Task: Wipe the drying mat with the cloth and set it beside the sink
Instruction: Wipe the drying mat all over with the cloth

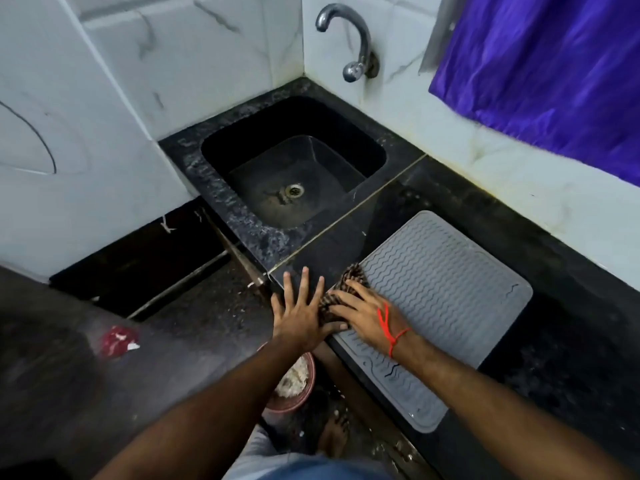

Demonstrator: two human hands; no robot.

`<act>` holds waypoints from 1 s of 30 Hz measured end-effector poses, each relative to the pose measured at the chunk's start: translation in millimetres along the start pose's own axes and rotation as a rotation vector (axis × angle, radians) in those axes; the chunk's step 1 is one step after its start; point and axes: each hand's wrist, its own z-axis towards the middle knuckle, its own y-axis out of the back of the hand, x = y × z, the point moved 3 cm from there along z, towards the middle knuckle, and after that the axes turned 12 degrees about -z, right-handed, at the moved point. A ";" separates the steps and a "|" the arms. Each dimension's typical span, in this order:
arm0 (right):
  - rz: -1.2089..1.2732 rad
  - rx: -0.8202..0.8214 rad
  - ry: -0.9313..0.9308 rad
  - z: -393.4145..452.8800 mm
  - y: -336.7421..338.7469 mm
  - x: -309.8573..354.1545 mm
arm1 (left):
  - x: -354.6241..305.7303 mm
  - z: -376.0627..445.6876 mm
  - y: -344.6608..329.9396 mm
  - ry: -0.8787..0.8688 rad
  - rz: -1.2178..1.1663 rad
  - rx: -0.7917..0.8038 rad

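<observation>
A grey silicone drying mat [440, 292] with wavy ridges lies flat on the black counter, right of the black sink [294, 168]. A brown striped cloth [351, 273] sits on the mat's near-left corner. My right hand [363, 311], with a red thread at the wrist, presses flat on the cloth, covering most of it. My left hand [301, 313] lies spread on the counter edge just left of the mat, fingers apart, thumb touching the mat's corner.
A curved metal tap [356, 39] juts from the tiled wall above the sink. A purple curtain [554, 71] hangs at the right. On the floor below the counter stand a reddish bowl [294, 379] with whitish contents and a red scrap [117, 341].
</observation>
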 end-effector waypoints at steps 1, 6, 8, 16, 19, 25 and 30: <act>-0.007 -0.036 0.025 -2.5 1.7 -6.6 | 0.1 -0.5 1.0 -0.001 0.023 -0.008; -0.112 -0.149 0.092 5.5 17.8 -55.5 | 4.5 -8.1 -3.3 0.031 -0.029 -0.022; -0.147 -0.132 0.025 5.5 15.4 -90.4 | 4.6 -12.4 -6.3 0.051 -0.052 -0.025; 0.036 0.003 -0.572 23.2 -7.2 -224.8 | -2.6 -17.6 -5.3 0.053 -0.008 0.009; 0.172 0.118 -0.821 28.2 -7.3 -253.2 | -5.5 -15.7 -2.1 0.048 0.003 0.016; 0.241 0.190 -0.661 35.1 -10.7 -202.9 | -7.5 -9.5 -0.1 0.032 0.015 0.031; 0.098 0.087 -0.549 31.1 -2.6 -136.4 | -8.8 -8.7 4.1 0.017 0.010 0.034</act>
